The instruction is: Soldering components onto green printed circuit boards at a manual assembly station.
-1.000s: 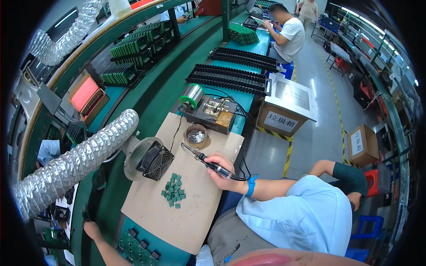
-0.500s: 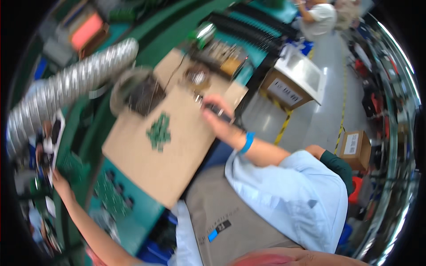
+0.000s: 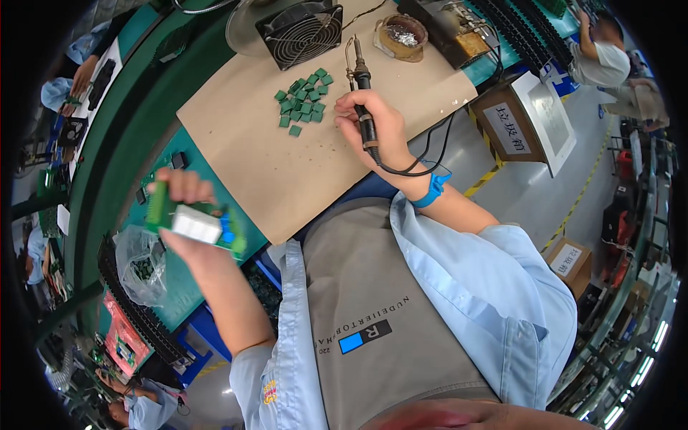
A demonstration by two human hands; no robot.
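Observation:
My right hand [image 3: 390,132] is wrapped round a black soldering iron [image 3: 367,131], its metal tip pointing up and away above the brown cardboard sheet [image 3: 244,161]. A thin metal tube runs beside the tip. At the left, my left hand [image 3: 183,186] grips a green circuit board [image 3: 235,246] bearing a white block and blue parts; motion blurs it slightly. The board is held off the table, left of the cardboard. Several small green square boards [image 3: 304,104] lie in a loose cluster on the sheet, apart from both hands.
At the back are a black fan [image 3: 304,36], a round brown pot [image 3: 410,54] with shiny metal inside, and a metal device [image 3: 459,39]. The iron's black cord [image 3: 430,154] loops past my right wrist. A clear plastic bag [image 3: 140,265] lies left, beside a green rail [image 3: 118,158].
My left hand, stretched toward the far left before, has come back nearer and now holds the circuit board. The right hand keeps the soldering iron. The whole view has turned.

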